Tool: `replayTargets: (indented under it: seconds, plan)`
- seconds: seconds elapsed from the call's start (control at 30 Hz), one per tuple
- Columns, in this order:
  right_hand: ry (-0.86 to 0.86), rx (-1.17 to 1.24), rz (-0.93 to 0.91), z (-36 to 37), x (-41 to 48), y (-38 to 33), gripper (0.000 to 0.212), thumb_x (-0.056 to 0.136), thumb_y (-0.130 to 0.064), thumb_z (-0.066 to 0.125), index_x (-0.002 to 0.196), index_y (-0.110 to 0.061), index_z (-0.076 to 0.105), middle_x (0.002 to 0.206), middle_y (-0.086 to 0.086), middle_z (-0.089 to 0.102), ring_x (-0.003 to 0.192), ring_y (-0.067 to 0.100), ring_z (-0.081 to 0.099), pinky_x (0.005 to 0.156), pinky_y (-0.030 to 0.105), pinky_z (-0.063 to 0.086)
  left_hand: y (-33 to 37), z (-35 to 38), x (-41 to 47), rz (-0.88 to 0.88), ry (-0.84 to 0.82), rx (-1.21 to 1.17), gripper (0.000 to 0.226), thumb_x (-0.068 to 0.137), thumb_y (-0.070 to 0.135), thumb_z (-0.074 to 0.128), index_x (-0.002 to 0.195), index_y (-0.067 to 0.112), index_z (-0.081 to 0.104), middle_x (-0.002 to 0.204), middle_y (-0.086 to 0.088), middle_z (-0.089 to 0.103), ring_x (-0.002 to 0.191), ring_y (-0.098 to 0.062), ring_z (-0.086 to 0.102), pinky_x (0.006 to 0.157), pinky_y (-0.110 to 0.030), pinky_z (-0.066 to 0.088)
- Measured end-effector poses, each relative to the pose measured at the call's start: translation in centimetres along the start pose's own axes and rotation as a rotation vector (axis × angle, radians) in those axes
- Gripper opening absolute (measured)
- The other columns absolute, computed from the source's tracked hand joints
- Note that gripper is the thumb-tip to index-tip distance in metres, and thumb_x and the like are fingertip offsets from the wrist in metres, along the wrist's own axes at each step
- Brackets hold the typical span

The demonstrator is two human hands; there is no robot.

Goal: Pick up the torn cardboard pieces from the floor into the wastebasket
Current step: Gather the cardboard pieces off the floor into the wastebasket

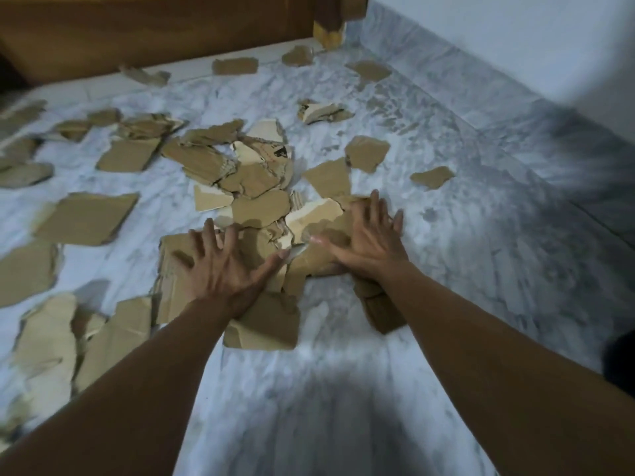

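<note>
Cardboard is everywhere on the marble floor [343,389]! Left of the central heap [254,187] lie flat loose slabs [86,218]. On the heap's near edge the left hand [220,266] presses down, fingers spread wide, gripping nothing; beside it the right hand [367,242] lies equally splayed on torn pieces. Best play, I reckon: sweep both palms inward, bunch the scraps, then lift one tidy stack. Right of the heap sit stray bits [433,176]. No wastebasket in view.

Cardboard pieces [254,173] lie scattered on the floor [446,235]; wooden furniture [137,32] behind
</note>
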State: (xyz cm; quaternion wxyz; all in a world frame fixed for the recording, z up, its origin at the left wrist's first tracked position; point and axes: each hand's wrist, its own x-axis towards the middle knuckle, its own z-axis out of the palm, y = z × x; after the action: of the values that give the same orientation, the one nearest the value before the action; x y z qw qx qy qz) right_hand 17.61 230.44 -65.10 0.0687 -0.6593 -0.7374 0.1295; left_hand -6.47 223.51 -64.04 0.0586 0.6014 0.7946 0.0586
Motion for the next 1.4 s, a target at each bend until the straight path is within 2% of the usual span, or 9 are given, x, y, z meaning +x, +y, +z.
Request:
replayTargets:
  seconds: [0.1,0.2,0.47,0.63,0.93,1.07,1.2,1.3,1.4]
  plan:
    - [0.117,0.019,-0.05,0.2,0.3,-1.1,0.104,0.073,-0.096,0.029,0.15,-0.027,0.022,0.151,0.015,0.036,0.14,0.036,0.029,0.117,0.054,0.017,0.1,0.0,-0.2,0.023,0.074,0.012,0.101,0.074,0.096,0.016,0.134,0.018,0.041,0.142,-0.014,0.044,0.129,-0.037,0.041,0.102,-0.056,0.032]
    - [0.152,-0.057,-0.096,0.7,0.3,-3.3,0.114,0.073,-0.096,0.022,0.158,-0.02,0.015,0.138,0.013,0.044,0.119,0.033,0.042,0.1,0.045,0.029,0.1,-0.2,-0.2,-0.006,0.137,0.029,0.101,0.077,0.094,0.013,0.127,0.015,0.051,0.125,-0.014,0.053,0.116,-0.035,0.046,0.097,-0.052,0.033]
    - [0.15,-0.049,-0.134,1.0,-0.1,-4.8,0.098,0.072,-0.092,0.034,0.137,-0.02,0.043,0.123,0.016,0.049,0.112,0.037,0.049,0.097,0.047,0.036,-1.4,-0.7,0.4,-0.056,0.083,-0.021,0.102,0.076,0.094,0.022,0.143,0.018,0.033,0.139,-0.014,0.044,0.122,-0.037,0.041,0.092,-0.053,0.035]
    - [0.224,-0.029,-0.04,1.6,-1.0,-6.5,0.068,0.094,-0.072,0.024,0.131,-0.02,0.049,0.126,0.014,0.053,0.114,0.035,0.047,0.095,0.048,0.035,-1.9,-1.1,-0.4,-0.114,0.087,-0.081,0.101,0.072,0.097,0.028,0.127,0.016,0.051,0.122,-0.014,0.053,0.114,-0.037,0.047,0.088,-0.051,0.042]
    - [0.071,-0.067,0.004,0.9,-0.4,-9.1,0.08,0.097,-0.061,0.036,0.157,-0.012,0.015,0.152,0.023,0.031,0.121,0.037,0.051,0.104,0.047,0.041,-2.8,-1.0,-0.7,-0.117,0.143,-0.176,0.092,0.075,0.095,0.031,0.129,0.023,0.048,0.117,-0.011,0.062,0.107,-0.036,0.061,0.076,-0.044,0.049]
    - [0.087,0.001,-0.047,1.1,-1.3,-9.8,0.061,0.102,-0.056,0.032,0.14,-0.01,0.043,0.132,0.017,0.056,0.114,0.033,0.057,0.099,0.046,0.041,-2.9,-0.9,-0.7,-0.14,0.143,-0.201,0.09,0.07,0.099,0.029,0.121,0.03,0.056,0.109,-0.005,0.068,0.101,-0.031,0.065,0.075,-0.038,0.051]
    - [0.082,0.125,-0.054,0.7,-2.0,-10.2,0.057,0.097,-0.068,0.038,0.128,-0.019,0.039,0.124,0.008,0.059,0.098,0.029,0.063,0.077,0.035,0.044,-3.2,-0.9,-1.1,-0.149,0.129,-0.235,0.085,0.071,0.097,0.035,0.118,0.029,0.055,0.109,-0.002,0.07,0.098,-0.03,0.065,0.074,-0.037,0.052]
    - [0.06,0.214,-0.096,0.8,-2.1,-10.1,0.053,0.098,-0.064,0.041,0.136,-0.027,0.038,0.122,0.0,0.066,0.099,0.025,0.067,0.08,0.035,0.047,-3.4,-0.9,-1.5,-0.126,0.135,-0.263,0.075,0.079,0.09,0.037,0.123,0.033,0.055,0.11,-0.002,0.071,0.102,-0.03,0.066,0.075,-0.036,0.05]
    - [0.06,0.237,-0.095,1.1,-2.9,-10.4,0.065,0.099,-0.07,0.02,0.144,-0.028,0.04,0.12,0.003,0.07,0.106,0.026,0.067,0.086,0.038,0.048,-3.5,-1.2,-1.9,-0.125,0.14,-0.28,0.069,0.083,0.085,0.041,0.123,0.032,0.061,0.108,-0.002,0.072,0.101,-0.03,0.066,0.074,-0.035,0.05]
